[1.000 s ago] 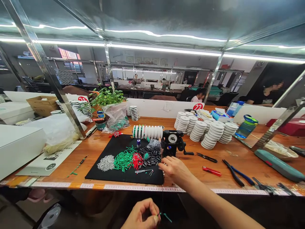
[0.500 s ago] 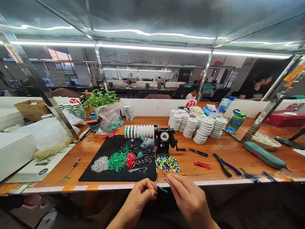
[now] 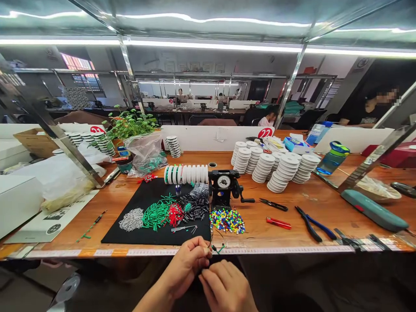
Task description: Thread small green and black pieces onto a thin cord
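Just in front of the table edge, my left hand (image 3: 190, 262) pinches a thin dark line between thumb and forefinger. From those fingertips the line loops up over the edge, with a small black piece and a green tube (image 3: 221, 249) on it. My right hand (image 3: 227, 284) is closed with its fingertips just below and against my left fingers; what it pinches is too small to make out. Ahead on a black mat (image 3: 130, 234) lie piles of silver beads (image 3: 131, 219), green tubes (image 3: 157, 215), red pieces (image 3: 175, 214) and black pieces (image 3: 197, 208). Coloured beads (image 3: 227, 221) lie beside the mat.
A black hand-crank winder (image 3: 223, 190) carries a row of white spools (image 3: 191, 174). Stacked white spools (image 3: 280, 174) stand behind it. Cutters (image 3: 273, 204), a red-handled tool (image 3: 278, 223) and blue-handled pliers (image 3: 315, 225) lie right. A green case (image 3: 373, 210) is farther right.
My right hand has come down and left to meet my left hand. The green tube and black piece now show above the fingers at the table edge. The view has tilted slightly down.
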### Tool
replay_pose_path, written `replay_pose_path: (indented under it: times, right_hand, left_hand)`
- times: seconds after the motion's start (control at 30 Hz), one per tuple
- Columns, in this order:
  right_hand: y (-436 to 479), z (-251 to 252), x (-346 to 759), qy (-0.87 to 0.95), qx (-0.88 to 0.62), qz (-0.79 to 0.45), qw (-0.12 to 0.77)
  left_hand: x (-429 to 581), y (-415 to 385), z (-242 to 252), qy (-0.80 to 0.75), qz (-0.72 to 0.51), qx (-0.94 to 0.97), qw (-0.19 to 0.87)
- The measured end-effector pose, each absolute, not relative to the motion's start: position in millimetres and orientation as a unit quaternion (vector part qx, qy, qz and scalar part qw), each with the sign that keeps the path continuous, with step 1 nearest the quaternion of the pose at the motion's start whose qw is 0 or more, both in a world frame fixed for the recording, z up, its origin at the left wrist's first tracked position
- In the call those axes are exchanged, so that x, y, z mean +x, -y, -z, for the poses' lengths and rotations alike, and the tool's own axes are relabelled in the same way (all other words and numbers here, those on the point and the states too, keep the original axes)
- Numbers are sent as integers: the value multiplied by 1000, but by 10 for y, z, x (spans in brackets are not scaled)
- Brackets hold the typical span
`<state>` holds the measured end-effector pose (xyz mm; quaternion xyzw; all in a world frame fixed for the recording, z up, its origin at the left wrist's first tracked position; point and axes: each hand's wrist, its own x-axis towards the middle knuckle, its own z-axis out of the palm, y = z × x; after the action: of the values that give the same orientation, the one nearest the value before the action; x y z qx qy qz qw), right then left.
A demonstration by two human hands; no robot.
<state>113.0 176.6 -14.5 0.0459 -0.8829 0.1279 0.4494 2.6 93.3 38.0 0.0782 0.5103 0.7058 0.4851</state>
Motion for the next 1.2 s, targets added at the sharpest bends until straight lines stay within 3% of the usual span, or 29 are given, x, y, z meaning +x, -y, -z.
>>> replay_pose_path:
  times: [0.13, 0.3, 0.5, 0.8, 0.9, 1.03, 1.2]
  right_hand:
    - [-1731, 125, 1079, 877, 52, -93, 469]
    - [-2071, 140, 1175, 855, -9, -236, 463]
    - [-2523, 353, 1209, 892, -117, -281, 335]
    - [-2582, 205, 797, 916, -106, -167, 348]
    - [-2511, 96, 855, 893, -111, -250, 358]
    - [-2289, -2, 1041, 844, -110, -431, 300]
    - [-2118, -24, 1088, 811, -99, -507, 275]
  left_hand:
    - [-15, -933, -392, -516, -693, 68, 499]
    - [-113, -911, -419, -539, -656, 82, 522]
    - [-164, -852, -385, -545, -642, 82, 533]
    - [-91, -854, -289, -538, -661, 98, 514]
    - [-82, -837, -299, -533, -664, 98, 514]
    - [-82, -828, -323, -511, -672, 91, 528]
    - [-88, -834, -394, -482, -678, 59, 552]
